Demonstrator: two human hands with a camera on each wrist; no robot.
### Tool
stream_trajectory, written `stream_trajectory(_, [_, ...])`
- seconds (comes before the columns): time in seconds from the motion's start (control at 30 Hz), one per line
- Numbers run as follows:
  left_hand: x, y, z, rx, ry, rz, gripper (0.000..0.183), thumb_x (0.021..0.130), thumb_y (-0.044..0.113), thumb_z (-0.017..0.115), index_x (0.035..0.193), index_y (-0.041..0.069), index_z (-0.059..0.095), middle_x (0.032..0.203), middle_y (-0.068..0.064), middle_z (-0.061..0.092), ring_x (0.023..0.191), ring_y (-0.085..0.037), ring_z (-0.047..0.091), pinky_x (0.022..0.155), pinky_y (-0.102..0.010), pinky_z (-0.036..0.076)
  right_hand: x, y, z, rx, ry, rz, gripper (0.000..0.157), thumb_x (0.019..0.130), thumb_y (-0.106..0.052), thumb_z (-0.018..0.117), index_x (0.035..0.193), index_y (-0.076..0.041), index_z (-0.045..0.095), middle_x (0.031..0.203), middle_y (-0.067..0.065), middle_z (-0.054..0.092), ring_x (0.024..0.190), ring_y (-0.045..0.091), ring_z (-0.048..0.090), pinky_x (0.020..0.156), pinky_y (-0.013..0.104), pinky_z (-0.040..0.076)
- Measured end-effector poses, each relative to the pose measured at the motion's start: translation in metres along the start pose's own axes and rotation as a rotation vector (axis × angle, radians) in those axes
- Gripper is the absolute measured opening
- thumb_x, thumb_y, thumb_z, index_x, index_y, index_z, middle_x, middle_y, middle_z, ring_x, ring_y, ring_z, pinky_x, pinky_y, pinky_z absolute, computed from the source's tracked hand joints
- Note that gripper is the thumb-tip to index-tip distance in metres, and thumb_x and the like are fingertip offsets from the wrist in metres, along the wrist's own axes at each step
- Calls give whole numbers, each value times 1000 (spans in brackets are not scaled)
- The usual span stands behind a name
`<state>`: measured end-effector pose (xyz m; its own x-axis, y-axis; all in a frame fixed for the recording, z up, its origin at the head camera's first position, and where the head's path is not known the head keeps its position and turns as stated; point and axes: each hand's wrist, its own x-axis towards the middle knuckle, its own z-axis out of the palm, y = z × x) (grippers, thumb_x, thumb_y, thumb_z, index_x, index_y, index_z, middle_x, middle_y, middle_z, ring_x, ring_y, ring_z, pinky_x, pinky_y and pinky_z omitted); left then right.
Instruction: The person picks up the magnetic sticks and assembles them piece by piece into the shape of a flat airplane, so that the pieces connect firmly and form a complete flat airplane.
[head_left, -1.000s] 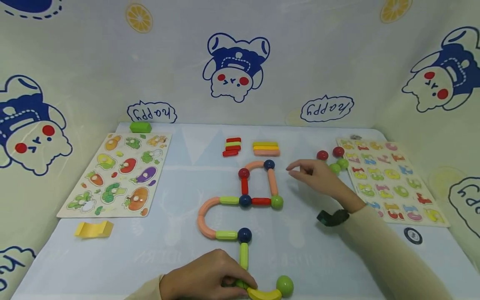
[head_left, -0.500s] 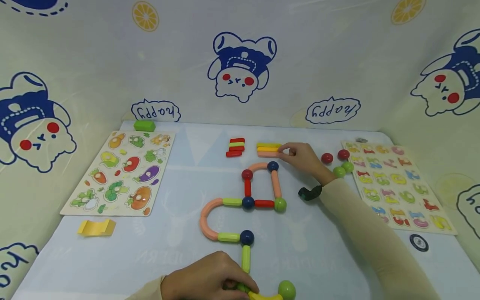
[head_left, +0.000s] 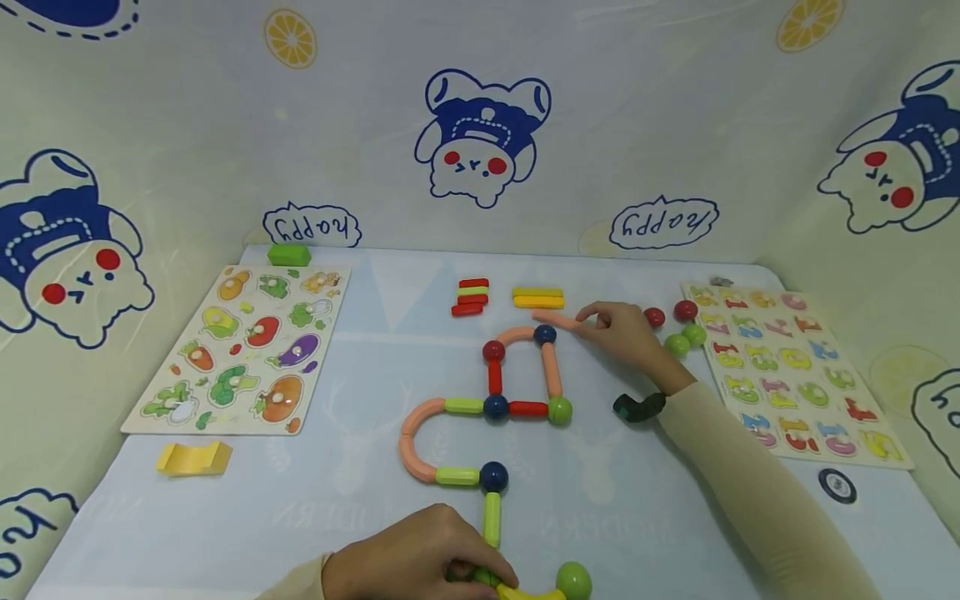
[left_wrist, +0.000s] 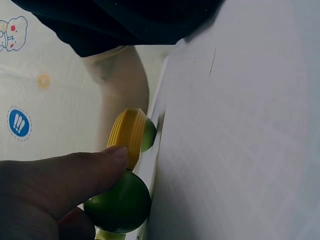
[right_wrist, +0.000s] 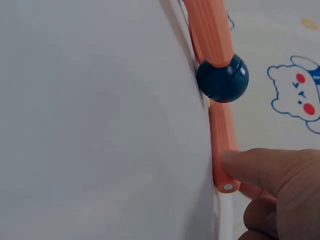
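My right hand (head_left: 626,337) pinches one end of a salmon-pink stick (head_left: 555,319), between thumb and fingers, close over the table behind the toy figure. In the right wrist view this stick (right_wrist: 222,135) shows a pale round spot on its end. My left hand (head_left: 420,554) grips the near end of the figure, where a green ball (left_wrist: 122,202) meets a yellow curved stick (left_wrist: 129,135). Another green ball (head_left: 573,581) sits at that stick's other end. Joined balls and sticks run up to a loop with a red ball (head_left: 493,351) and a dark blue ball (head_left: 545,334).
Yellow sticks (head_left: 538,298) and a pile of red and green sticks (head_left: 470,298) lie behind the figure. Loose red balls (head_left: 686,311) and green balls (head_left: 677,345) are beside the right picture board (head_left: 795,367). A vegetable board (head_left: 240,346) and yellow block (head_left: 195,458) lie left.
My right hand moved to the stick pile, took the salmon-pink stick from its near side and drew it toward the right and nearer. My left hand stays on the figure's near end.
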<state>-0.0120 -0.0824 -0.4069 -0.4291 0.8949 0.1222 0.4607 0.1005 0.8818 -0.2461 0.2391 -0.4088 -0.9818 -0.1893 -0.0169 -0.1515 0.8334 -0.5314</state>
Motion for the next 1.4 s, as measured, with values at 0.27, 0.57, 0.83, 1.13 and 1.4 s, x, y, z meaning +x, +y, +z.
stream_trajectory(0.27, [0, 1, -1, 0, 4, -4, 24, 92, 26, 59, 115, 23, 65, 90, 23, 64, 66, 15, 53, 54, -14, 47, -53, 8, -18, -32, -58, 29, 22, 85, -33, 68, 102, -20, 68, 60, 4, 48, 54, 21, 45, 46, 27, 35])
stream_trajectory(0.57, [1, 7, -4, 65, 37, 4, 24, 91, 29, 61, 114, 23, 66, 88, 25, 62, 65, 17, 51, 53, -11, 45, -134, -3, -14, -46, -46, 3, 18, 83, -37, 70, 93, -22, 67, 52, -4, 41, 46, 12, 39, 42, 24, 29])
stream_trajectory(0.83, [28, 25, -14, 430, 131, 130, 22, 92, 38, 58, 108, 26, 68, 67, 25, 50, 54, 16, 32, 47, -5, 29, -153, -31, -18, -7, -83, -136, 28, 79, -52, 67, 95, -28, 68, 50, -10, 39, 43, 7, 37, 41, 22, 29])
stream_trajectory(1.13, [67, 32, 1, 578, -82, 151, 31, 92, 39, 57, 118, 24, 64, 77, 22, 61, 58, 19, 38, 49, -3, 29, -111, -20, -17, 101, -421, -269, 56, 77, -45, 73, 129, -34, 54, 55, -8, 42, 49, 8, 41, 47, 23, 31])
stream_trajectory(1.4, [71, 28, 8, 554, -113, 114, 25, 91, 35, 60, 113, 24, 67, 81, 22, 63, 64, 22, 42, 53, -2, 32, -124, -7, -13, 84, -352, -175, 53, 72, -55, 72, 118, -36, 55, 54, -8, 41, 47, 8, 38, 46, 23, 29])
